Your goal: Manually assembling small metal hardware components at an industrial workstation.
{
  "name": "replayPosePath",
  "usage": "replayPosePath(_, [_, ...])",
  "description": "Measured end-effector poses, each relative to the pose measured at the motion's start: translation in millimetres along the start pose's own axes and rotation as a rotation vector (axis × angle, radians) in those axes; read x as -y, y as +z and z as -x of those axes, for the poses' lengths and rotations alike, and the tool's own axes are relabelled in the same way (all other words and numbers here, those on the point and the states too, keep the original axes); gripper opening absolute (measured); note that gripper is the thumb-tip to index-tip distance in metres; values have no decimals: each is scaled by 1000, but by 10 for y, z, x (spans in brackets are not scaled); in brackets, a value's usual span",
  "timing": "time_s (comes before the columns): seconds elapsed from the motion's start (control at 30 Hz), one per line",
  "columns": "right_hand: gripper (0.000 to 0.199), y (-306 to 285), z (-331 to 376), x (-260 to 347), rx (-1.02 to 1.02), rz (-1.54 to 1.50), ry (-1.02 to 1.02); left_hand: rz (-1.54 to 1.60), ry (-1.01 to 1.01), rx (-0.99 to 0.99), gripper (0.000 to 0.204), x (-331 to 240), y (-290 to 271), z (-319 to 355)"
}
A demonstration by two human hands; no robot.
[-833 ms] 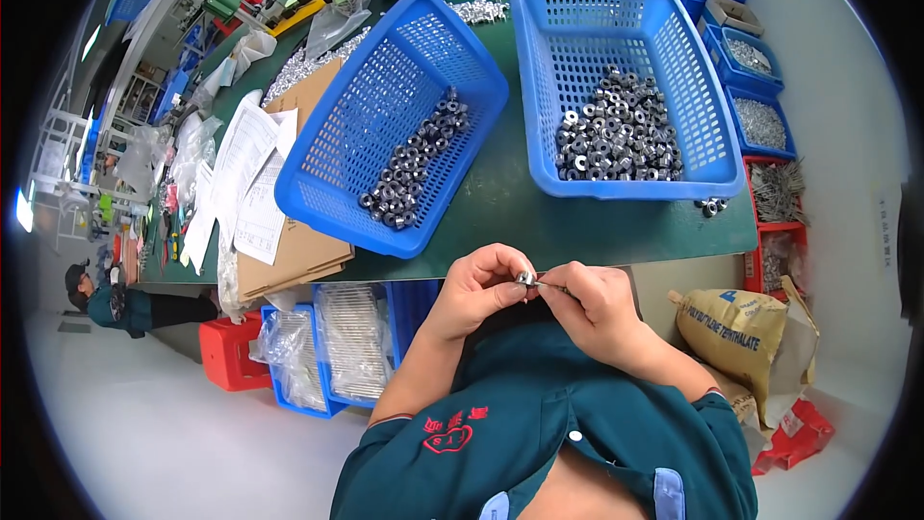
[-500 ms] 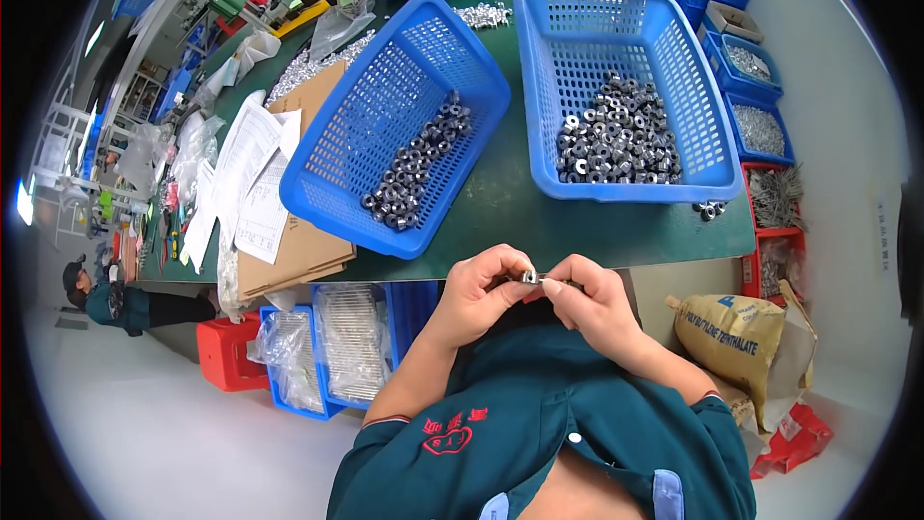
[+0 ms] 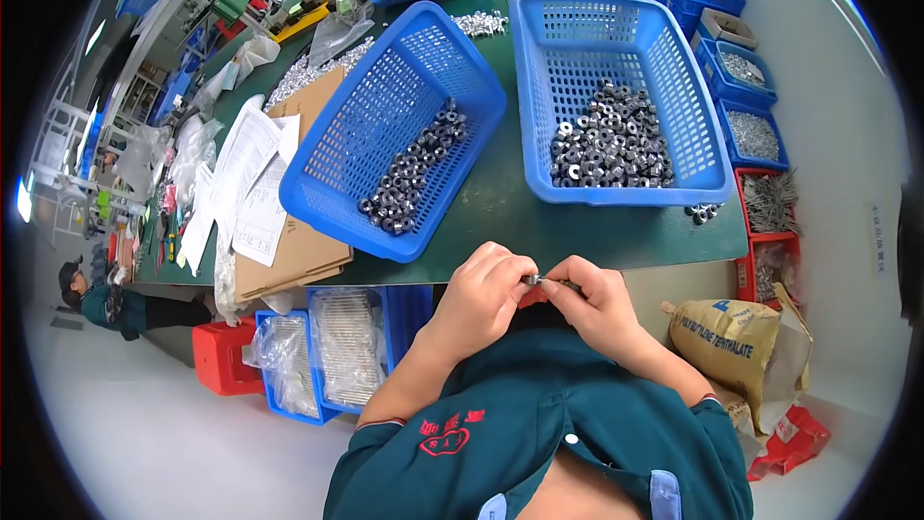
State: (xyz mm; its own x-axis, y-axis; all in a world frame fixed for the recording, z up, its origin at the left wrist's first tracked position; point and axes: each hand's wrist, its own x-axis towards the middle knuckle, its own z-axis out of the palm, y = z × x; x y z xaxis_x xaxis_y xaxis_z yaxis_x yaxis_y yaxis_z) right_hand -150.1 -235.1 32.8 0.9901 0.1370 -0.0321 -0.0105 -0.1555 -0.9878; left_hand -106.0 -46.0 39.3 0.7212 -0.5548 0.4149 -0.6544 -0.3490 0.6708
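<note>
Just in front of the green table edge, my left hand (image 3: 486, 291) pinches a small shiny metal collar (image 3: 531, 280) between thumb and fingers. My right hand (image 3: 595, 302) is closed close beside it, its fingertips at the collar's right side. A slim dark piece (image 3: 570, 285) shows between the right thumb and forefinger; its kind is too small to make out. Beyond my hands, a blue basket (image 3: 626, 196) holds a heap of similar metal collars (image 3: 616, 140). The tilted blue basket (image 3: 332, 226) at left has a smaller spread of collars (image 3: 409, 173).
A few loose collars (image 3: 703, 213) lie by the right basket. Papers (image 3: 255, 183) and cardboard (image 3: 289, 255) cover the table's left part. Blue bins (image 3: 322, 390) stand below the table, a tan sack (image 3: 722, 337) at right. Another person (image 3: 115, 303) is far left.
My left fingers have curled further round the metal collar, hiding more of it. The hands stay together in nearly the same place, and the view has shifted slightly.
</note>
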Motion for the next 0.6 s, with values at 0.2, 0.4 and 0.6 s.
replayPosePath(0.2, [15,-14,-27,84,-164,833,-586,-184,83,39,22,-128,-24,-129])
replayPosePath(0.4, [6,-229,-21,28,-116,249,-303,-208,231,91,24,-240,-51,-384])
replayPosePath(0.6, [12,-542,14,-17,-9,-738,234,-441,438,144,20,-342,67,-780])
